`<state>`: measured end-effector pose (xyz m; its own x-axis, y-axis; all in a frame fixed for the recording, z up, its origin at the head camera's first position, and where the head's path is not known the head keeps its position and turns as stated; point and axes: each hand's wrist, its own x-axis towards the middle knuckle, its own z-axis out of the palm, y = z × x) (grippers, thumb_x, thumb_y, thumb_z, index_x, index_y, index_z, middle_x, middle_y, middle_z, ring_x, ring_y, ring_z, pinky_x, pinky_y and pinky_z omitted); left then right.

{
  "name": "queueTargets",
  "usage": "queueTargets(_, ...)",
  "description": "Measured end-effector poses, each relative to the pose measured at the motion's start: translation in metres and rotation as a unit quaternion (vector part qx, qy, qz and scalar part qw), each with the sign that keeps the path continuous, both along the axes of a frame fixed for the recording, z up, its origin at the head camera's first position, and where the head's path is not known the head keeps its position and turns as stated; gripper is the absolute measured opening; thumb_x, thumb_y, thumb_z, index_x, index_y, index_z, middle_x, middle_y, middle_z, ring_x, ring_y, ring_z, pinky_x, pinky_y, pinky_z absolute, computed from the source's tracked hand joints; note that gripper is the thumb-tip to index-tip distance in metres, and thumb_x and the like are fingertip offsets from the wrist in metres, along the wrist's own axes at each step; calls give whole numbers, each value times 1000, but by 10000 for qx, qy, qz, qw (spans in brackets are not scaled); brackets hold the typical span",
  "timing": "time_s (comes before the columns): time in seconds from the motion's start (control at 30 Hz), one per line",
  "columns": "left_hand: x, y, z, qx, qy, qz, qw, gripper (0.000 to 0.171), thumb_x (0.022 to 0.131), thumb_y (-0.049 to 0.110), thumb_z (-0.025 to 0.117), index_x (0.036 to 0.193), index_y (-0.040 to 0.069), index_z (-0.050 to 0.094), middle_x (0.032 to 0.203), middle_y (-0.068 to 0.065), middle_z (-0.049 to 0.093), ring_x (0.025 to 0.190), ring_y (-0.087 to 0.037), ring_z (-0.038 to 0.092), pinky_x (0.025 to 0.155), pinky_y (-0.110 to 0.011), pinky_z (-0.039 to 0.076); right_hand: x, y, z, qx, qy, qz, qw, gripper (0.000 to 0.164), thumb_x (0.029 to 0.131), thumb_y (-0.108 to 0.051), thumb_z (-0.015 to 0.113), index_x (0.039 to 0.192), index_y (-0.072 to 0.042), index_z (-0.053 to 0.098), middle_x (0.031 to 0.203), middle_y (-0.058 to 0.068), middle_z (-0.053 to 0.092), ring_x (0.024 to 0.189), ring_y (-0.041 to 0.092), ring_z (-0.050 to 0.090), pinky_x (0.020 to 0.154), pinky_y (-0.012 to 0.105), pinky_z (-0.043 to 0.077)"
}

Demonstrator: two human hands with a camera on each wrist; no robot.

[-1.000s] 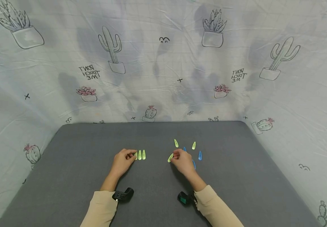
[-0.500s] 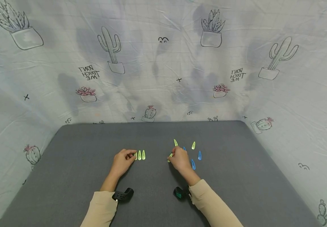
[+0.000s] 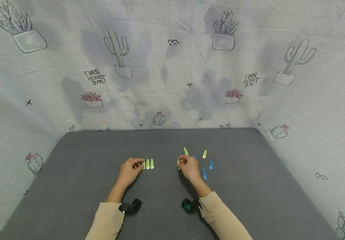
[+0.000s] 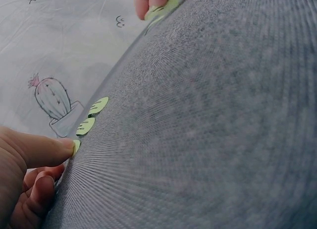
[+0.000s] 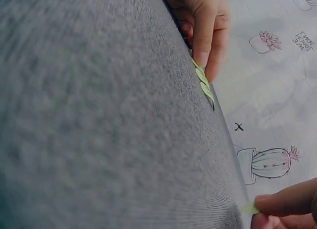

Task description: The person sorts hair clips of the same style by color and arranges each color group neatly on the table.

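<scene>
My left hand [image 3: 130, 170] holds the leftmost of three yellow-green snap hair clips between thumb and finger. The middle clip [image 3: 148, 164] and the right clip [image 3: 152, 163] lie beside it in a row, side by side. In the left wrist view, a fingertip covers most of the held hair clip [image 4: 76, 147]. My right hand [image 3: 189, 167] pinches another yellow-green hair clip [image 3: 178, 163], apart from the row on its right. Only the tip of that clip [image 5: 250, 208] shows in the right wrist view.
Around the right hand lie two more yellow-green clips [image 3: 185, 151] [image 3: 204, 154] and blue clips [image 3: 211, 164] [image 3: 204, 174], one of them partly hidden behind the hand. Everything rests on a grey table [image 3: 79, 166] before a cactus-print cloth [image 3: 148, 66].
My right hand has shifted slightly left, and its hair clip has turned from slanted to nearly straight. A blue clip near the wrist has come into fuller view. The left hand stays put.
</scene>
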<state>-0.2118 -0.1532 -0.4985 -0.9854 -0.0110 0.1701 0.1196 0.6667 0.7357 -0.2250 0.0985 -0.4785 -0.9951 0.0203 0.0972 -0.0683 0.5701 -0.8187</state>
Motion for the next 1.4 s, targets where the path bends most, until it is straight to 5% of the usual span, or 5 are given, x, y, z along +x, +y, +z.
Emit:
queueTargets(0.3, 1, 0, 0, 64, -26, -14, 10000, 22, 85, 11, 70, 107, 8, 72, 81, -4, 56, 68, -14, 47, 62, -28, 37, 0, 0, -3, -1420, -307, 312, 9889, 23, 80, 5, 67, 103, 3, 69, 86, 13, 65, 71, 10, 56, 59, 23, 45)
queueTargets(0.43, 1, 0, 0, 34, -38, -14, 10000, 22, 85, 11, 70, 107, 8, 72, 81, -4, 56, 68, -14, 47, 62, -28, 37, 5, -3, 9, -1746, -458, 517, 9822, 25, 82, 6, 64, 107, 9, 65, 89, 21, 63, 71, 11, 55, 58, 24, 42)
queueTargets(0.67, 0, 0, 0, -1, -4, -1, 10000, 22, 85, 11, 70, 106, 8, 72, 81, -4, 56, 67, -13, 47, 62, -28, 37, -1, -11, 3, -1894, -697, 654, 9772, 27, 83, 3, 65, 111, 4, 66, 89, 14, 63, 71, 8, 55, 63, 25, 46)
queueTargets(0.9, 0, 0, 0, -1, -62, 21, 10000, 22, 85, 11, 70, 107, 8, 72, 81, -4, 56, 68, -13, 47, 62, -28, 37, -3, -24, -1, -2124, -763, 944, 9696, 29, 85, 4, 62, 114, 9, 62, 91, 19, 62, 73, 10, 58, 70, 31, 53)
queueTargets(1.4, 1, 1, 1, -17, -17, 69, 10000, 22, 84, 12, 71, 105, 8, 72, 80, -3, 56, 67, -13, 47, 63, -29, 38, -11, -55, -10, -1441, -653, 698, 9849, 24, 81, 0, 68, 105, -2, 69, 86, 10, 65, 69, 10, 60, 63, 26, 51)
